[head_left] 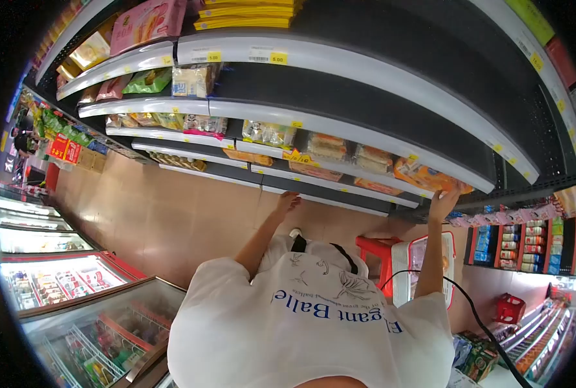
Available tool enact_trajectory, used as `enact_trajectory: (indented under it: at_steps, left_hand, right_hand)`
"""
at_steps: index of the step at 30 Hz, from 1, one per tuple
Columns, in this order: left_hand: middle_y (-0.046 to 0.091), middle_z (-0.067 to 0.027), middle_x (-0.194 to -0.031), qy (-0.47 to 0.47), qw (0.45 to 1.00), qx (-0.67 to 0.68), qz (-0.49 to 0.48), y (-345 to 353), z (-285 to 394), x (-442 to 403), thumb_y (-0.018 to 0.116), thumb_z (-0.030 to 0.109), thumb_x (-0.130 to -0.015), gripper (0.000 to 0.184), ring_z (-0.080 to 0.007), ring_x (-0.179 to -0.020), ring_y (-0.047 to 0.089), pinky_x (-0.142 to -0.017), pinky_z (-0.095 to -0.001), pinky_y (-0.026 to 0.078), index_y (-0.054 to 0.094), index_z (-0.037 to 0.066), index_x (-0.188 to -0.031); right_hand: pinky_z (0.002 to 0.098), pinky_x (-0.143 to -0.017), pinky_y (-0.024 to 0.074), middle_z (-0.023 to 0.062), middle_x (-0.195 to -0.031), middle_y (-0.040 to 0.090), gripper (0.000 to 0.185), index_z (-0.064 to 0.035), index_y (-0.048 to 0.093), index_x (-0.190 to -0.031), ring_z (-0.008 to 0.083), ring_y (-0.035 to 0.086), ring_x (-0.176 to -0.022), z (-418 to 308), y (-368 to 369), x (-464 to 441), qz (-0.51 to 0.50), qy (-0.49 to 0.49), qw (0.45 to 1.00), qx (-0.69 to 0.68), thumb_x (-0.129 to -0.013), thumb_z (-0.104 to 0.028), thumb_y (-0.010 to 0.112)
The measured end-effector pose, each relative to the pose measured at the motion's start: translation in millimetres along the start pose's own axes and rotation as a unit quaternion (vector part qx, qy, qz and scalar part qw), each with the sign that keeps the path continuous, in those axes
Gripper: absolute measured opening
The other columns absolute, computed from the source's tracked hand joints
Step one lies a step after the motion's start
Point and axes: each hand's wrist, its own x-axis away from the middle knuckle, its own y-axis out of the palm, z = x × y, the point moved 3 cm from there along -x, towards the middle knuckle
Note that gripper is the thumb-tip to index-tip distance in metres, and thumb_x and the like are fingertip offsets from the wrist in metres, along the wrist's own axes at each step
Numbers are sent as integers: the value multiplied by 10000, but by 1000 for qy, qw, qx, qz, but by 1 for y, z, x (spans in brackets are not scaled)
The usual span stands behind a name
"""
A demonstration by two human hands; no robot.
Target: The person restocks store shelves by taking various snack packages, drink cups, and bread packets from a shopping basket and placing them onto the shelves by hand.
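My right hand reaches up to a lower shelf on the right, its fingers closed on the near end of an orange plastic-wrapped food packet. The packet lies at the shelf's right end, behind the price rail. Left of it sit clear-wrapped packs of what looks like sliced bread. My left hand hangs in front of the bottom shelf with nothing in it, its fingers loosely bent and a little apart.
A red stool and a white basket-like container stand by my right side. Glass-topped freezers line the left behind me. Yellow packets lie on the top shelf. A black cable runs past my right arm.
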Motion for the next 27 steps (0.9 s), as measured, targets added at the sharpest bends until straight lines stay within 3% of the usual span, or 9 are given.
enact_trajectory:
  at_steps: [4, 6, 7, 9, 11, 13, 16, 22, 27]
  left_hand:
    - [610, -20, -960, -28, 999, -28, -16, 0, -3, 2, 491, 259, -854, 237, -134, -864, 586, -758, -274, 423, 540, 137, -1051]
    - [607, -15, -964, -37, 999, -23, -24, 0, -6, 3, 489, 262, -856, 241, -130, -864, 584, -762, -277, 425, 542, 134, -1054]
    - [607, -15, -964, -38, 999, -25, -28, 0, -7, 4, 489, 262, -856, 241, -130, -864, 584, -762, -277, 425, 542, 134, -1054]
    - [607, -16, -963, -29, 999, -29, -15, -2, -10, 8, 490, 256, -857, 249, -128, -853, 586, -745, -271, 434, 542, 123, -1061]
    - [614, -5, -928, -29, 999, -30, -10, -4, -13, 15, 493, 259, -844, 228, -115, -829, 590, -721, -263, 428, 555, 141, -1029]
    - [621, 7, -892, -28, 999, -29, -2, -7, -16, 20, 495, 262, -831, 209, -102, -806, 594, -696, -256, 422, 568, 158, -997]
    - [622, -2, -901, -30, 1000, 4, -1, -10, -23, 25, 485, 248, -832, 219, -103, -810, 593, -694, -254, 420, 562, 151, -1012]
    - [612, -26, -936, -30, 999, 13, 18, -5, -37, 41, 492, 247, -846, 255, -127, -855, 589, -713, -260, 445, 544, 116, -1059]
    - [595, -33, -980, -10, 998, 49, 33, 1, -50, 58, 498, 277, -846, 286, -139, -893, 577, -756, -281, 431, 540, 105, -1069]
  right_hand:
    - [383, -938, 320, 166, -1133, 453, 440, 26, 391, -1108, 301, 421, -1096, 79, 28, 5, 127, 146, 968, -162, -715, -9, 585]
    - [337, -901, 340, 94, -1155, 458, 335, -12, 419, -1104, 210, 429, -1092, 139, 40, 6, 146, 393, 866, -273, -806, -133, 510]
    - [337, -901, 340, 94, -1155, 458, 335, -12, 419, -1104, 210, 429, -1092, 158, 38, 2, 148, 394, 866, -270, -806, -133, 510]
    - [287, -738, 378, 62, -1039, 518, 382, -117, 464, -1051, 180, 484, -942, 196, 47, 5, 63, 540, 727, -420, -714, -153, 639]
    - [262, -674, 327, -5, -949, 532, 299, -150, 477, -944, 120, 467, -838, 205, 43, 6, 42, 547, 707, -445, -688, -129, 629]
    - [374, -958, 248, 58, -1202, 420, 547, -130, 436, -1186, 213, 325, -1178, 225, 57, 8, -136, 326, 799, -486, -676, -147, 633]
    - [339, -900, 301, 36, -1137, 461, 519, -111, 438, -1134, 186, 407, -1063, 165, 15, -18, -119, 508, 760, -388, -666, -99, 664]
    - [379, -957, 265, 48, -1265, 376, 799, -130, 278, -1294, 214, 318, -1198, 201, 28, -26, -184, 419, 765, -453, -622, -34, 699]
    - [327, -920, 304, 47, -1212, 405, 722, -110, 335, -1259, 196, 394, -1117, 203, 24, -33, -246, 414, 762, -432, -636, -58, 696]
